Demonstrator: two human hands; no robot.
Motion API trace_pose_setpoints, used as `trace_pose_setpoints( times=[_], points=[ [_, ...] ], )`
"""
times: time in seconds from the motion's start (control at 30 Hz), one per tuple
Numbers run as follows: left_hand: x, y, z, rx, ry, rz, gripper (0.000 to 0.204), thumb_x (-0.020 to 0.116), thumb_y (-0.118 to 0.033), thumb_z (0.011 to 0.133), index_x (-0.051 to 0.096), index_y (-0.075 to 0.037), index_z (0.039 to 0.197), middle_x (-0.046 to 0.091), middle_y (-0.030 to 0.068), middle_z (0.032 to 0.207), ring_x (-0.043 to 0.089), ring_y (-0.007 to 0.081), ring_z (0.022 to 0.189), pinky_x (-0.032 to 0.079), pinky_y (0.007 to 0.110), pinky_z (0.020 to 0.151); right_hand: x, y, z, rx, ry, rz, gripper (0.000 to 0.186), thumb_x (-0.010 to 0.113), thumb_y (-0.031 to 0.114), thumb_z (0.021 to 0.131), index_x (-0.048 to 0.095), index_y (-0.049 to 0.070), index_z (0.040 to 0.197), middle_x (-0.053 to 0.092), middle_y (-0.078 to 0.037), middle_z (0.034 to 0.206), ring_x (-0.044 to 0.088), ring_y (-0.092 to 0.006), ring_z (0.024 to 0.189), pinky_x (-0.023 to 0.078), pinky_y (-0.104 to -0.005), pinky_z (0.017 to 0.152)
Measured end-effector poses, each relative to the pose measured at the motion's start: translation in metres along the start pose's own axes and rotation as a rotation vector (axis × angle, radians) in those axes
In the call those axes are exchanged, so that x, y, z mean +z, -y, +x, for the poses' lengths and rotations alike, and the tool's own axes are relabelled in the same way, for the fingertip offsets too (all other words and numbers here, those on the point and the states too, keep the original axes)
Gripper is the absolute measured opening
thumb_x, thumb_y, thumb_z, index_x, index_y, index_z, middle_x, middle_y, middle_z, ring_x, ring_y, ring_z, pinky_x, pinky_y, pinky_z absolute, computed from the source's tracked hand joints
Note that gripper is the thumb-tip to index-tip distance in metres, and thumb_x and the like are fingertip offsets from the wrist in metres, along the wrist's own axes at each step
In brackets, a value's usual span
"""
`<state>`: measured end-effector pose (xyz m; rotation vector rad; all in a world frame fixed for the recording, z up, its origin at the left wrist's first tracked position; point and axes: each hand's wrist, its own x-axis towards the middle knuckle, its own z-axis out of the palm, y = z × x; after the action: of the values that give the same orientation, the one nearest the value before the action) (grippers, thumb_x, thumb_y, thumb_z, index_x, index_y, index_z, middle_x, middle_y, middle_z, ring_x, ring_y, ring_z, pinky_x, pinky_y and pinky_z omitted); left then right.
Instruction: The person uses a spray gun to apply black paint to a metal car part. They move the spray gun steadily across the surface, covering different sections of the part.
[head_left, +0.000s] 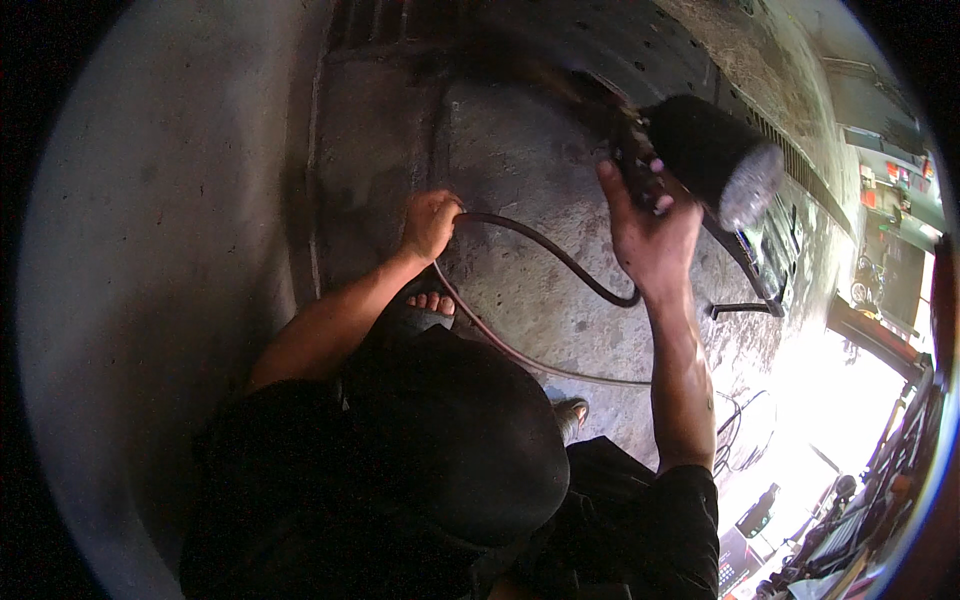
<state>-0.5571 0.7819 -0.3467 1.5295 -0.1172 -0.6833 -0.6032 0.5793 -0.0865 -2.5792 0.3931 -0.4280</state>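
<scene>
My right hand (655,235) is raised, its fingers wrapped round the handle of a dark spray gun (630,145). A black cylindrical cup (705,150) with a pale, worn end is joined to the gun. Blur hides the gun's front end. My left hand (432,228) is closed round a dark hose (545,243). From that hand one length of hose curves toward my right wrist. Another length (500,347) runs down and right, passing behind my right forearm. My sandalled foot (432,303) shows just below my left hand.
A grey wall (160,220) stands close on the left, above a stained concrete floor (530,180). To the right lies a dark metal frame (765,290) with a bent bracket. Loose cables (742,435) sit lower right, near cluttered tools (850,510). Bright light enters there.
</scene>
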Motion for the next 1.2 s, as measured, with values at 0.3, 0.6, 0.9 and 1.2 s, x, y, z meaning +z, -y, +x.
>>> trace_pose_setpoints(
  times=[0.3,0.6,0.9,1.2],
  points=[
    [0.03,-0.028,-0.004,0.064,0.222,0.032,0.019,0.052,-0.019,0.089,0.063,-0.004,0.086,0.052,0.0002,0.061,0.049,0.0082,0.055,0.038,0.029,0.049,-0.045,0.009,-0.014,0.055,-0.115,0.009,0.025,0.077,0.018,0.085,0.069,-0.001,0.1,0.07,-0.019,0.088,0.067,-0.0288,0.075,0.051,-0.0356,0.068],
    [0.003,0.004,0.003,0.015,0.065,-0.009,0.021,0.046,-0.018,0.092,0.056,-0.007,0.078,0.044,-0.0034,0.06,0.043,0.0056,0.051,0.033,0.025,0.045,-0.012,0.012,0.027,0.092,0.016,-0.006,0.04,0.075,0.03,0.089,0.07,-0.003,0.111,0.072,-0.011,0.087,0.063,-0.0161,0.08,0.049,-0.0318,0.077],
    [-0.005,0.021,0.006,-0.081,-0.022,-0.2,0.026,0.046,-0.021,0.091,0.055,-0.006,0.072,0.047,0.0002,0.056,0.045,0.0101,0.048,0.034,0.031,0.045,0.01,0.03,0.067,-0.044,0.077,0.127,0.037,0.076,0.031,0.088,0.072,0.0,0.108,0.073,-0.012,0.088,0.065,-0.0181,0.081,0.05,-0.0334,0.079],
    [0.007,0.004,0.007,0.073,0.056,-0.01,0.022,0.049,-0.018,0.089,0.06,-0.004,0.077,0.049,0.0003,0.056,0.047,0.0102,0.049,0.036,0.03,0.047,-0.014,0.003,0.059,0.028,0.006,0.035,0.033,0.075,0.023,0.089,0.07,-0.001,0.112,0.071,-0.01,0.088,0.064,-0.0143,0.08,0.051,-0.0309,0.076]
  ],
)
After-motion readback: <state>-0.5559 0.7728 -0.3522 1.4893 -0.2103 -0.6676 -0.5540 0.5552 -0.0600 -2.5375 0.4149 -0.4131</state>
